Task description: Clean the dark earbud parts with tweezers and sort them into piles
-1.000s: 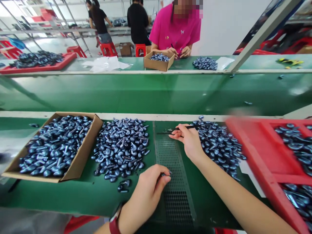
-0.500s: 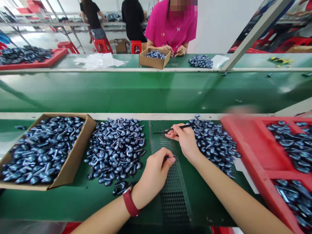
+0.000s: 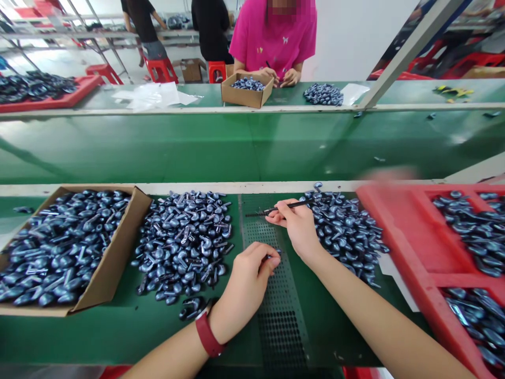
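Note:
My left hand (image 3: 250,284), a red band on its wrist, pinches a small dark earbud shell (image 3: 279,251) that is mostly hidden by the fingers. It is over a dark perforated sheet (image 3: 278,295) with rows of small holes. Further up, my right hand (image 3: 294,223) grips slim black tweezers (image 3: 290,206), their tips pointing left over the sheet's far end. A heap of glossy blue-black earbud shells (image 3: 183,237) lies left of the sheet. Another heap of earbud shells (image 3: 347,231) is to the right, behind my right hand.
A cardboard box (image 3: 114,263) full of shells stands at the left. At the right is a red compartment tray (image 3: 402,242) holding more shells. Across the green conveyor (image 3: 189,147), a person in a pink top (image 3: 272,39) works beside a small cardboard box (image 3: 246,97).
The view has shifted slightly. Both hands keep nearly the same place over the sheet, and each still holds its item.

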`<state>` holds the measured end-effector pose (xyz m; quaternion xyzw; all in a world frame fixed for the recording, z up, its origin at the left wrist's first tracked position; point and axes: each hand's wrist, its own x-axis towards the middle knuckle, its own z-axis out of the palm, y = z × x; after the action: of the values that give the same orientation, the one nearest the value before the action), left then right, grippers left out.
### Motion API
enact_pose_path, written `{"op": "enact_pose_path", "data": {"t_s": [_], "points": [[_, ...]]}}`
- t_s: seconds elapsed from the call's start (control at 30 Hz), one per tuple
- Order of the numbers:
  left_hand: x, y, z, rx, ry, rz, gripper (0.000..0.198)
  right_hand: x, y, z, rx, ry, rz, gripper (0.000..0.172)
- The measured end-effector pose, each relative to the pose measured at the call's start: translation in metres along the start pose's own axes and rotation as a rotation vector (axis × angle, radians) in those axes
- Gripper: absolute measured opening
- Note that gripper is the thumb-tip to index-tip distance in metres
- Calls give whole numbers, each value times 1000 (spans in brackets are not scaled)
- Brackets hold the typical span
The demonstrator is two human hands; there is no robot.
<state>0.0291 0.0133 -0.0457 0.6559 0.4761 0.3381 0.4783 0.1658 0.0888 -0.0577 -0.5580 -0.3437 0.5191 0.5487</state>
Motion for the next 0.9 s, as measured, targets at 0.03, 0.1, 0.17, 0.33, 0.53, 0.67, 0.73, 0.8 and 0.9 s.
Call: {"op": "enact_pose_path", "data": {"t_s": [0.03,0.1,0.17,0.33,0.53,0.67,0.73,0.8,0.9], "points": [[0,0,0,-2,-1,1,16,0,0,0,1,-1,3,15],[0,0,-1,-8,-4,2,16,0,0,0,6,0,14,15],[0,0,-1,-17,-7,-2,16,0,-2,0,18,6,26,15],[0,1,-1,-68,-11,-28,18,0,-6,-1,49,7,56,16],[3,2,-8,-262,2,-152,17,-4,-8,0,97,-6,32,14],[-11,17,-23,-498,83,-287,17,-32,-25,1,193,-11,-36,8],[-23,26,-28,-596,141,-337,18,-55,-40,1,241,-24,-72,5],[-35,33,-29,-734,189,-395,15,-81,-54,-1,264,-29,-96,4],[-48,39,-27,-964,225,-480,13,-115,-67,-5,225,-93,-65,8]]}}
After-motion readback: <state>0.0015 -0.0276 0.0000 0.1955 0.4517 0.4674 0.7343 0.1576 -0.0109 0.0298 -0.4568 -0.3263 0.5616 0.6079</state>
